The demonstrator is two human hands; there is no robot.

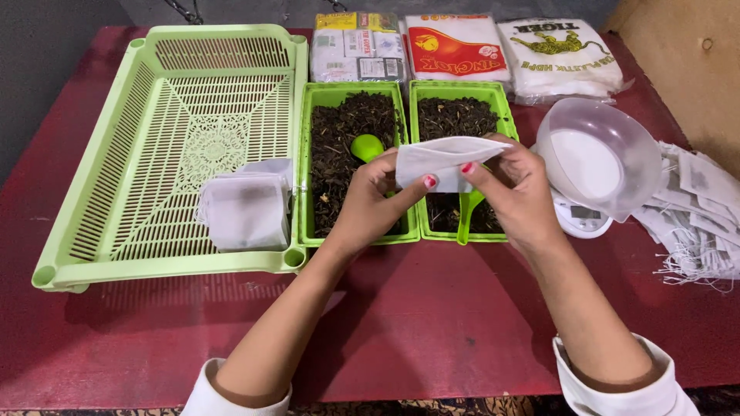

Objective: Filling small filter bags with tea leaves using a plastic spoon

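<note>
Both hands hold one small white filter bag point(441, 159) above the two green trays of loose dried leaf at the middle of the table's far edge. The left hand point(370, 202) pinches the bag's lower left edge, thumb and fingers closed on the paper. The right hand point(515, 185) grips the right side, fingers closed on the upper layer. The bag's mouth looks partly spread.

To open the bag cleanly, keep each grip on a single layer and draw the layers apart evenly; pulling hard risks a tear.

A green scoop point(368, 146) lies in the left leaf tray point(333, 96); a second green scoop handle point(467, 214) rests in the right leaf tray point(496, 96). A stack of bags point(245, 206) sits in the near right corner of the large green basket tray point(108, 177). A clear bowl point(597, 158) rests tilted on a white scale point(580, 219) towards the right edge, beside a pile of loose bags point(697, 212).
</note>
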